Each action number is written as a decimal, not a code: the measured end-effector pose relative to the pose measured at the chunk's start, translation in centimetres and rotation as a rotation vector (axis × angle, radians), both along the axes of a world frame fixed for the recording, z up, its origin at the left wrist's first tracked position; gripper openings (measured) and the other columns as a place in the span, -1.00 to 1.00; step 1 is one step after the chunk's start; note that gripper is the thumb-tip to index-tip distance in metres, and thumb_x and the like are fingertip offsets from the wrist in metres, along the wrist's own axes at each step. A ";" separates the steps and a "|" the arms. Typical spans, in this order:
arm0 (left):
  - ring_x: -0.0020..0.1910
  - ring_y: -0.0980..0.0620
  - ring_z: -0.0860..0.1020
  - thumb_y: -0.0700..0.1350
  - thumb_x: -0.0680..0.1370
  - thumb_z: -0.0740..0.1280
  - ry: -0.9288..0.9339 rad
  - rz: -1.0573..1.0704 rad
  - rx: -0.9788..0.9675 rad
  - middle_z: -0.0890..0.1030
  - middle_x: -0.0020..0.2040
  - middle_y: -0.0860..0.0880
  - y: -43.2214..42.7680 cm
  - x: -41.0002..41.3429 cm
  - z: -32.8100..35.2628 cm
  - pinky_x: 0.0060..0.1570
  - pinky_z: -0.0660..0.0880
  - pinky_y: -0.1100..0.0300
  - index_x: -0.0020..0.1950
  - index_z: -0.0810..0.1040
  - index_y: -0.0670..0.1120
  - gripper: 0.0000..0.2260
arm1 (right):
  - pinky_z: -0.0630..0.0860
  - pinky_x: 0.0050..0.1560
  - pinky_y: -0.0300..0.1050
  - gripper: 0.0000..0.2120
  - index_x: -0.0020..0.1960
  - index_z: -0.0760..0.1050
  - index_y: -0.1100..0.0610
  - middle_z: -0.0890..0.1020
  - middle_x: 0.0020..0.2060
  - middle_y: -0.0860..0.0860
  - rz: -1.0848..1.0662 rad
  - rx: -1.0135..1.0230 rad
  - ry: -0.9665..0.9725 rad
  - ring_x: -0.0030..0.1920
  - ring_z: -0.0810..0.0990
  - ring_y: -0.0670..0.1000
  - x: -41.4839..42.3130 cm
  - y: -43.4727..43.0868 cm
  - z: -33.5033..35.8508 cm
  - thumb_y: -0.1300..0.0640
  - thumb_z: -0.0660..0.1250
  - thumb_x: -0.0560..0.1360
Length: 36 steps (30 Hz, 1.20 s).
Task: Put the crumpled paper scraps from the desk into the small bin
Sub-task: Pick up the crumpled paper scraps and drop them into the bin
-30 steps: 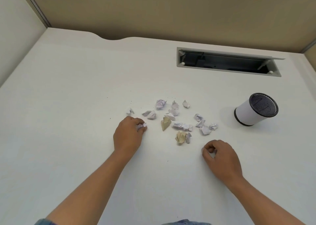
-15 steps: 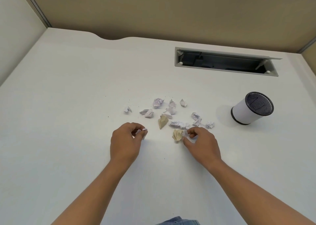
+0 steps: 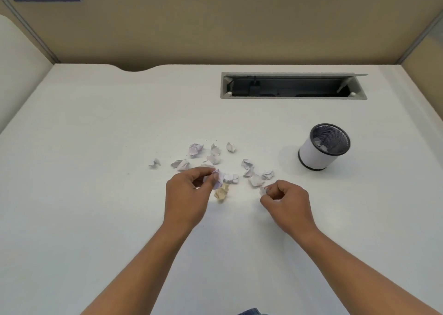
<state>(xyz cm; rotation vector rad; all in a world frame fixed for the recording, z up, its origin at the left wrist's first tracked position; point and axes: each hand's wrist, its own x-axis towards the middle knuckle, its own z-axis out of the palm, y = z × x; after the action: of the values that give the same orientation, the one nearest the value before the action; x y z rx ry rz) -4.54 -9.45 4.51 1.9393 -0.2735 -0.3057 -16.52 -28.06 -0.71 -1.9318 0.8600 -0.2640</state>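
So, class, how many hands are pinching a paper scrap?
2: the left hand, mid-pile, pinching a lilac scrap; the right hand, nearer the bin, pinching a white scrap.

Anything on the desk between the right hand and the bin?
Head view: bare desk between the right hand and the bin; the scraps lie left of that line.

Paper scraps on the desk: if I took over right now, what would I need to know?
Left hand: pinching a whitish scrap at its fingertips, just above the pile.
Right hand: pinching a small white scrap, right of the pile.
Small bin: upright on the desk, to the right of the scraps, with a few pieces already showing inside.
Left to do: drop both held scraps in, then clear the rest, about a dozen whitish scraps and a tan scrap beside the left hand.
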 end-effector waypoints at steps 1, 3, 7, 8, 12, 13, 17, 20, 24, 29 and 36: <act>-0.24 0.27 0.63 -0.10 0.50 0.45 -0.016 -0.021 0.001 0.69 -0.28 0.19 -1.2 -0.3 0.3 -0.25 0.45 0.47 -0.13 0.69 0.09 -0.93 | 0.42 -0.39 -0.40 -0.79 -0.39 0.48 0.01 0.62 -0.41 -0.13 -0.015 0.013 -0.024 -0.40 0.52 -0.20 -0.6 -0.6 0.1 0.16 0.47 0.34; -0.23 0.24 0.64 -0.13 0.49 0.46 -0.038 -0.065 0.013 0.69 -0.28 0.20 -3.7 -0.8 1.0 -0.25 0.47 0.44 -0.17 0.67 0.07 -0.90 | 0.44 -0.37 -0.33 -0.72 -0.40 0.45 0.07 0.61 -0.43 -0.08 -0.045 0.027 -0.075 -0.45 0.46 -0.17 -1.9 -2.0 0.5 0.10 0.50 0.38; -0.28 0.24 0.61 -0.15 0.47 0.47 -0.104 -0.175 0.035 0.68 -0.30 0.19 -9.8 -1.6 2.5 -0.30 0.42 0.46 -0.22 0.67 0.04 -0.89 | 0.43 -0.37 -0.39 -0.70 -0.36 0.46 0.08 0.62 -0.41 -0.08 -0.103 0.017 -0.147 -0.42 0.52 -0.18 -4.1 -4.6 1.5 0.02 0.51 0.42; -0.32 0.24 0.61 -0.15 0.47 0.47 -0.113 -0.196 0.038 0.67 -0.32 0.20 -11.5 -1.8 2.8 -0.32 0.43 0.45 -0.23 0.66 0.06 -0.88 | 0.44 -0.36 -0.40 -0.72 -0.34 0.48 0.07 0.63 -0.40 -0.09 -0.117 0.016 -0.159 -0.40 0.55 -0.18 -4.6 -5.2 1.8 0.02 0.51 0.42; -0.37 0.16 0.62 -0.08 0.45 0.49 -0.121 -0.244 0.064 0.66 -0.35 0.14 -18.1 -1.9 3.6 -0.27 0.61 0.19 -0.27 0.65 0.07 -0.89 | 0.45 -0.37 -0.39 -0.75 -0.32 0.51 0.04 0.64 -0.37 -0.12 -0.167 0.008 -0.185 -0.36 0.59 -0.15 -6.4 -7.7 2.6 0.00 0.52 0.42; -0.35 0.13 0.62 -0.07 0.44 0.50 -0.129 -0.253 0.069 0.65 -0.35 0.12 -19.6 -2.0 3.6 -0.24 0.61 0.16 -0.25 0.65 0.05 -0.91 | 0.45 -0.38 -0.39 -0.75 -0.32 0.52 0.04 0.64 -0.37 -0.12 -0.180 0.005 -0.190 -0.37 0.59 -0.15 -6.9 -8.3 2.7 -0.01 0.52 0.42; -0.30 0.24 0.57 0.00 0.41 0.51 -0.182 -0.260 0.149 0.60 -0.33 0.18 -23.7 -1.9 3.0 -0.28 0.49 0.27 -0.14 0.61 0.09 -0.89 | 0.43 -0.38 -0.40 -0.76 -0.32 0.53 0.03 0.63 -0.37 -0.12 -0.226 0.003 -0.205 -0.38 0.57 -0.14 -8.6 -10.1 2.9 0.00 0.53 0.41; -0.29 0.29 0.56 0.01 0.41 0.50 -0.169 -0.240 0.180 0.60 -0.34 0.22 -25.2 -1.9 2.5 -0.32 0.42 0.30 -0.14 0.59 0.10 -0.88 | 0.44 -0.38 -0.39 -0.76 -0.32 0.53 0.02 0.63 -0.37 -0.13 -0.250 -0.007 -0.207 -0.39 0.56 -0.15 -9.6 -11.2 3.0 -0.01 0.53 0.41; -0.27 0.29 0.57 -0.01 0.42 0.49 -0.140 -0.229 0.203 0.63 -0.33 0.20 -25.8 -2.2 1.9 -0.30 0.43 0.28 -0.14 0.59 0.09 -0.90 | 0.45 -0.38 -0.38 -0.77 -0.31 0.54 0.02 0.64 -0.36 -0.15 -0.277 -0.015 -0.216 -0.38 0.56 -0.15 -10.1 -12.6 3.1 -0.04 0.53 0.40; -0.21 0.32 0.53 0.09 0.45 0.46 -0.161 -0.193 0.214 0.60 -0.30 0.25 -25.3 -2.4 1.8 -0.30 0.38 0.31 -0.10 0.59 0.10 -0.87 | 0.44 -0.37 -0.40 -0.80 -0.29 0.57 0.00 0.64 -0.37 -0.18 -0.272 -0.038 -0.217 -0.42 0.52 -0.18 -9.4 -14.3 3.5 -0.02 0.54 0.41; -0.22 0.26 0.57 0.18 0.47 0.41 -0.154 -0.108 0.178 0.60 -0.25 0.23 -22.5 -2.1 1.6 -0.24 0.45 0.27 -0.03 0.63 0.05 -0.76 | 0.42 -0.33 -0.47 -0.83 -0.28 0.58 -0.02 0.65 -0.34 -0.26 -0.195 -0.151 -0.233 -0.39 0.54 -0.22 -6.2 -16.6 5.1 0.16 0.53 0.38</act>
<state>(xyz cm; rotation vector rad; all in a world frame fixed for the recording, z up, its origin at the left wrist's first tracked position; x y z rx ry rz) -6.68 -32.00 6.12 2.1320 -0.4668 -0.2594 -22.70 -44.65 4.43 -1.9090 0.8929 -0.6747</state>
